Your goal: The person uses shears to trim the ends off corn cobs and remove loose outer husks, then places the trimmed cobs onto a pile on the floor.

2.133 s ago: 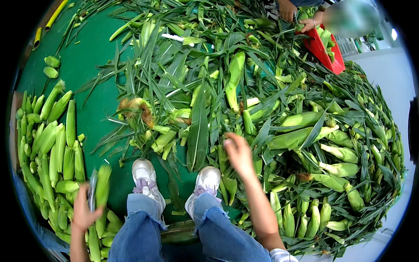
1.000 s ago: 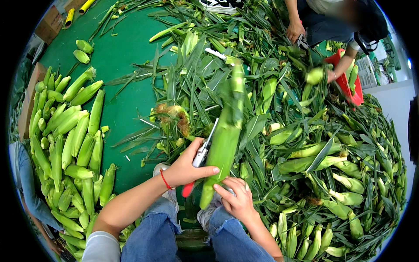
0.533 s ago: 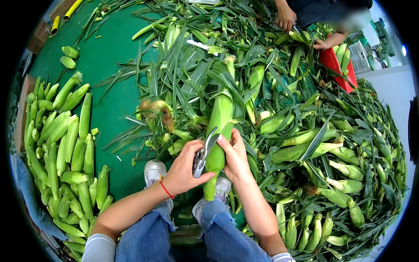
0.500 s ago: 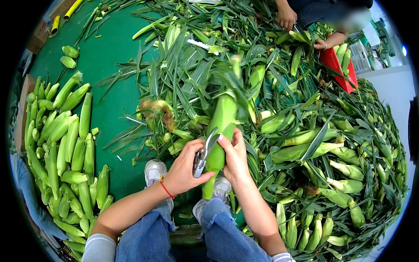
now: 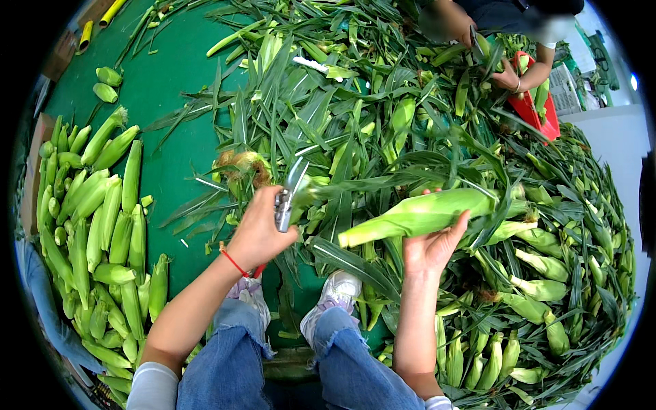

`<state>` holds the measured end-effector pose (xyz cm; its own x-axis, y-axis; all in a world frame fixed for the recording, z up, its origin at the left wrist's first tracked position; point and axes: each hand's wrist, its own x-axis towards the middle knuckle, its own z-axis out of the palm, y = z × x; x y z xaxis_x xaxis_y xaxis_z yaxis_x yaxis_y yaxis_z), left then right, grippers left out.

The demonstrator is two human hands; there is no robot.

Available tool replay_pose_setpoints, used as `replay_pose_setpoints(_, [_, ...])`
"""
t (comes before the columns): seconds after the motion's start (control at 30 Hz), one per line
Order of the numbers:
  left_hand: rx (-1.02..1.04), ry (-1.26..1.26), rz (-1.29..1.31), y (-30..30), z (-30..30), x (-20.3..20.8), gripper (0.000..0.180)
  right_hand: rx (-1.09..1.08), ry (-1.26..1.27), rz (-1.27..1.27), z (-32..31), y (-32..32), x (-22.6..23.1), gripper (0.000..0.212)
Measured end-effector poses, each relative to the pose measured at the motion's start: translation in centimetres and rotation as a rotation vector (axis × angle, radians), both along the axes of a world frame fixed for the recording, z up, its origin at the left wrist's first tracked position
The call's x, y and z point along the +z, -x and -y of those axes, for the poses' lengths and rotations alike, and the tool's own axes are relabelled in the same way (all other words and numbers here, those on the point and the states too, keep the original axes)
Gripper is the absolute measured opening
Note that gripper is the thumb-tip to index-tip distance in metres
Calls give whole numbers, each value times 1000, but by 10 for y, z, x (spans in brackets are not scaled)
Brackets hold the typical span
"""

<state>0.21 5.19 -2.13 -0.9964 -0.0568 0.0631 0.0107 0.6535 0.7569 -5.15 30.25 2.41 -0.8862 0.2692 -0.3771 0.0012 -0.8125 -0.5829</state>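
My left hand [image 5: 261, 222], with a red cord at the wrist, is closed round the grip of metal pruning shears [image 5: 294, 188]; the blades point up and away from me. On the upturned palm of my right hand [image 5: 435, 244] rests an ear of corn in its green husk [image 5: 417, 213]. It lies nearly level, its pale cut stalk end toward the left and its leafy tip toward the right. Fingers curl behind the ear and the thumb stands free at its near side. A gap separates the shears from this ear.
Husked ears [image 5: 116, 236] lie heaped on the left of the green floor [image 5: 178, 82]. Stripped leaves [image 5: 307, 116] cover the middle, and more leafy ears [image 5: 540, 287] pile up on the right. A co-worker's hands [image 5: 507, 76] hold corn beside a red crate [image 5: 536, 113].
My left hand has drawn the shears off the ear, up and to the left. My right hand has carried the ear rightward, tipping it from upright to nearly level. The co-worker's hands have shifted.
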Motion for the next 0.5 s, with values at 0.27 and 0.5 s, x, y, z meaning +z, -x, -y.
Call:
replay_pose_setpoints(0.27, [-197,-1548,1172,-42,-37,54,59,-211,-400,-180,15,-14,-3,49])
replay_pose_setpoints(0.5, [-147,-1462,1058,-31,-68,52,43,-56,-334,-166,24,-27,-1,54])
